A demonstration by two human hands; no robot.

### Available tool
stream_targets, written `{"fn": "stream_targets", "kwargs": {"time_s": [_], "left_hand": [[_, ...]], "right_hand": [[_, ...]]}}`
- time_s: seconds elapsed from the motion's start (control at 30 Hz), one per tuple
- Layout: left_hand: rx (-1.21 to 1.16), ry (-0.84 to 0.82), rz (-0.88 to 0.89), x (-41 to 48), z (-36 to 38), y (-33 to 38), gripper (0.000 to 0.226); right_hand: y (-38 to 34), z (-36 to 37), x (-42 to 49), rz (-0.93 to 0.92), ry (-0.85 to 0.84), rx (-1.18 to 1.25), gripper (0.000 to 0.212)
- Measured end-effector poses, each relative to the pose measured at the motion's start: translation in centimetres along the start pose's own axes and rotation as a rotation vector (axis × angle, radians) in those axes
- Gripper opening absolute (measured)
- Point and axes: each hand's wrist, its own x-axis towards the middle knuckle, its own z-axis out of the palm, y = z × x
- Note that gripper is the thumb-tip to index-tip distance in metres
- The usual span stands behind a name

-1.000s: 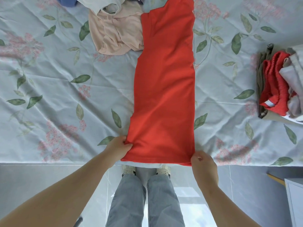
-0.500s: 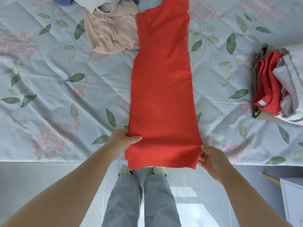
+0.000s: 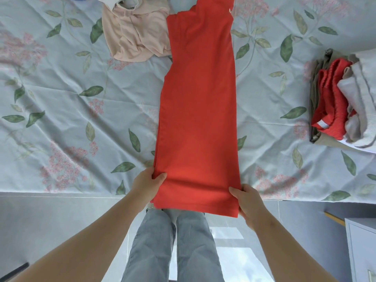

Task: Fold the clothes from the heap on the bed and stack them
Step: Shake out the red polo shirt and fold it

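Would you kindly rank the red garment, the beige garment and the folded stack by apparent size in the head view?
1. red garment
2. folded stack, cut off at the right edge
3. beige garment, partly hidden; close to the stack

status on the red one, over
Left hand and right hand each pinch a near corner. Red garment flat in a long strip, cross fold not yet done. Beige garment touches its far left edge.

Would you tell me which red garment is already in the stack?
The ribbed red garment at right, tucked into the folded stack; the long red garment lies flat, held by the left hand and right hand.
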Motion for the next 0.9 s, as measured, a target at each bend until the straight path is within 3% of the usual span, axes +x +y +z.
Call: {"fn": "stream_targets", "kwargs": {"time_s": [0.17,0.33,0.47,0.57,0.67,0.73,0.83,0.9], "left_hand": [[-0.019,0.127,-0.008,-1.7,-1.4,0.4,0.023],[-0.138,-0.04,-0.148,-4.4,-4.0,0.8,0.016],[-0.214,-0.19,-0.135,-7.1,-5.3,1.2,0.061],[-0.434,-0.244,-0.136,-7.6,-6.4,3.2,0.052],[-0.57,-0.293,-0.193,-7.0,-7.7,6.4,0.029],[-0.683,-0.299,-0.241,-5.8,-8.6,8.6,0.028],[-0.936,-0.295,-0.31,-3.7,-10.4,12.2,0.024],[-1.059,-0.292,-0.331,-1.8,-11.7,14.8,0.034]], "right_hand": [[-0.2,-0.4,-2.0,-0.064,0.043,-0.04,0.009],[-0.1,-1.8,-6.1,0.074,-0.112,0.062,0.003],[-0.3,-3.3,-9.4,0.101,-0.165,0.04,0.025],[-2.4,-3.9,-10.3,0.043,-0.175,0.105,0.05],[-6.0,-4.1,-10.2,0.001,-0.198,0.198,0.032],[-8.8,-4.0,-9.8,-0.037,-0.204,0.254,0.018],[-13.4,-3.7,-8.8,-0.104,-0.15,0.395,0.018],[-17.1,-3.3,-7.9,-0.103,-0.112,0.534,0.018]]}}
